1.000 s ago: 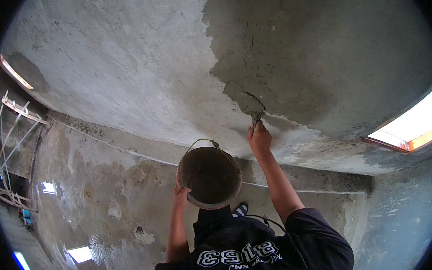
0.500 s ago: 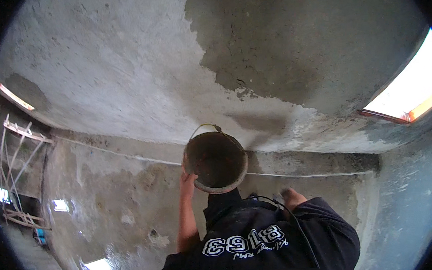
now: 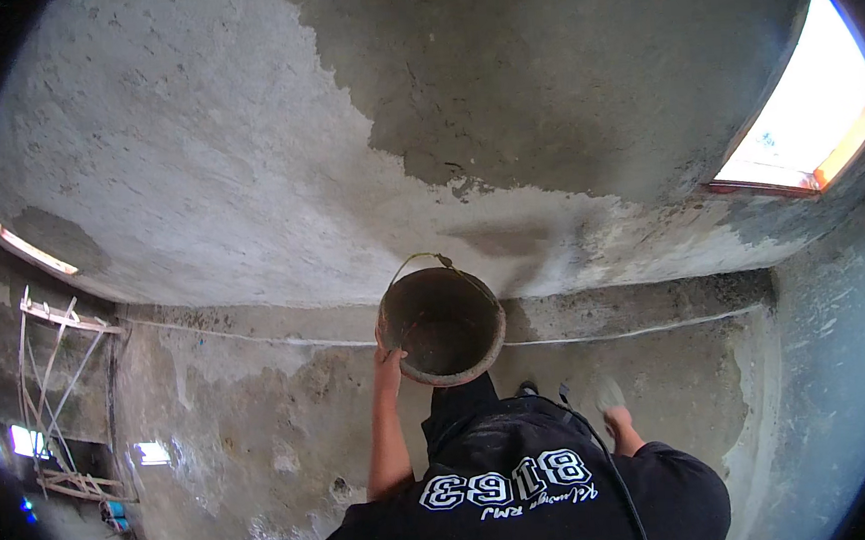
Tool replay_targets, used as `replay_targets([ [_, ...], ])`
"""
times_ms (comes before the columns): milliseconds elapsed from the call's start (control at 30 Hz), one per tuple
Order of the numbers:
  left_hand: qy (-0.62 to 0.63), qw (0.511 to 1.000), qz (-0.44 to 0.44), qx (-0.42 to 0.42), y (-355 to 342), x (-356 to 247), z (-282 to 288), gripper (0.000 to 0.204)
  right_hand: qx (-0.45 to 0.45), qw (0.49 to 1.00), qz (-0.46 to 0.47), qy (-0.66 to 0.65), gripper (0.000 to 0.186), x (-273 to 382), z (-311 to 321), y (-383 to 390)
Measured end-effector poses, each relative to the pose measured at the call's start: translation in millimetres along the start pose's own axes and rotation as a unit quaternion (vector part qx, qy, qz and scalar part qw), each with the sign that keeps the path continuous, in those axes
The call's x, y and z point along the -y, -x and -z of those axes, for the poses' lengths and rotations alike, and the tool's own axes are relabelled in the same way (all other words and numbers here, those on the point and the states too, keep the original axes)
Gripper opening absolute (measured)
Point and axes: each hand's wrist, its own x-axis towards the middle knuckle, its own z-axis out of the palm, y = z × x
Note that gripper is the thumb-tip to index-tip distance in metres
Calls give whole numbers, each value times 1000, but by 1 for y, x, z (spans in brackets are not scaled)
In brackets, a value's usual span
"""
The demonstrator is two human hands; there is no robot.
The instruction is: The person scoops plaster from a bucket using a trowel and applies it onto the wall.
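My left hand (image 3: 391,360) grips the rim of a round bucket (image 3: 439,325) on its left side, fingers closed over the edge. The bucket is tilted so that its dark inside shows, stained with dried residue. A thin wire handle (image 3: 442,259) arches over the bucket's far edge. My right hand (image 3: 617,418) is out to the right, apart from the bucket. Its front end is a pale grey blur, so I cannot make out its fingers or whether anything is in them.
Ahead rises a plastered wall (image 3: 196,186) with a large darker, wet-looking patch (image 3: 539,72). A bright window opening (image 3: 791,94) is at the right. Wooden scaffolding (image 3: 59,376) stands far left. The concrete floor (image 3: 251,403) has shiny wet areas. A dark cable (image 3: 616,458) runs down my shirt.
My right hand has moved a little to the right and stretched out from the sleeve. The bucket stays in my left hand, slightly shifted to the right. The whole view has turned slightly.
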Motion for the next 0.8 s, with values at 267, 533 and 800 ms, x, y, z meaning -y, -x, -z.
replay_targets([
  [267, -37, 991, 81, -100, 24, 27, 36, 28, -247, 841, 473, -92, 42, 328, 144, 92],
  [533, -13, 982, 137, -127, 48, 36, 56, 31, -359, 723, 586, -73, 39, 463, 227, 147],
  [800, -11, 990, 118, -82, 51, 25, 47, 43, -339, 787, 514, 24, 44, 431, 118, 38],
])
